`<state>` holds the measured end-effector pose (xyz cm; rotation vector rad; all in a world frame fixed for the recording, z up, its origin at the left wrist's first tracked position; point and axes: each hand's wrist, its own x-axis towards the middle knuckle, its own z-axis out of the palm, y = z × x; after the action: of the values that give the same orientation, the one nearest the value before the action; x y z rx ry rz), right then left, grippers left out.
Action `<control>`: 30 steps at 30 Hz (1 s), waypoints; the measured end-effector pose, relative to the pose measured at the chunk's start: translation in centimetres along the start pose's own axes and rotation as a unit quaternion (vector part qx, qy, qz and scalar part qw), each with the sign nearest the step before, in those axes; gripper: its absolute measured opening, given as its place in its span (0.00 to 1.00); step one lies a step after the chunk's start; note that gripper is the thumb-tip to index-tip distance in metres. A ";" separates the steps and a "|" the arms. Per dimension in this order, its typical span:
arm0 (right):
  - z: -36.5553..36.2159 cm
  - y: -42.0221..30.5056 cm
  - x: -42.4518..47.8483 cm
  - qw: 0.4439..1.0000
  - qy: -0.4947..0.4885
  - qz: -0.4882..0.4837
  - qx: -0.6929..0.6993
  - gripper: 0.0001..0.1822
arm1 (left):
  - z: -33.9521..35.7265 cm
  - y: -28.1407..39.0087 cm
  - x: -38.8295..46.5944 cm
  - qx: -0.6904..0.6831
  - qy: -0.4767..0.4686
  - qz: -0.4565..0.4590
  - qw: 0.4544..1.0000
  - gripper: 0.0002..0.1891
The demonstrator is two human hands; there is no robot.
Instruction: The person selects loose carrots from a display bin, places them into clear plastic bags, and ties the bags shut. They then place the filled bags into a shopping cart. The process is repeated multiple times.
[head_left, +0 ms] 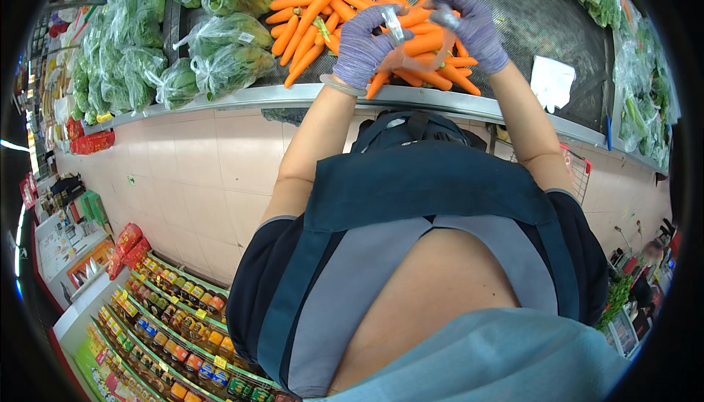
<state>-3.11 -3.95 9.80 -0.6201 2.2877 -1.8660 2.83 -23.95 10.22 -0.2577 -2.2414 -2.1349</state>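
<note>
My left hand [360,44], in a purple knit glove, is raised over a heap of orange carrots [308,28], its fingers curled. Clear shiny tape [392,24] wraps its finger area. Opposite it, my right hand [476,31] wears a matching glove, with thumb and fingers bent towards each other and blurred. A translucent pinkish strip [418,64] loops between both hands, in front of the carrots. It is blurred, so its material is unclear. Beneath the hands, the carrots lie loose on a dark textured mat [511,28].
Bagged green vegetables [231,61] crowd the stand's left side; more packed greens [646,72] are at right. A white glove [551,83] lies right of my right hand. The stand's metal edge [440,99] runs before my body. Shelves of jars [192,330] stand lower left.
</note>
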 end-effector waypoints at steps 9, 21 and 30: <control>3.6 3.3 -1.7 0.970 0.057 0.101 0.214 0.20 | 2.0 -3.1 1.4 -0.049 -0.079 -0.186 0.978 0.10; 0.7 8.7 -7.9 0.971 -0.062 -0.077 -0.218 0.08 | -0.6 -12.0 2.6 -0.636 0.185 -0.262 0.702 0.13; 2.2 6.7 -1.8 0.969 0.020 0.134 0.206 0.16 | 1.8 -6.7 0.7 -0.438 0.004 -0.179 0.881 0.15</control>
<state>-2.28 -4.27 2.60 -0.2050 1.8052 -2.1307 1.29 -22.39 3.63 0.1772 -1.2080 -3.1983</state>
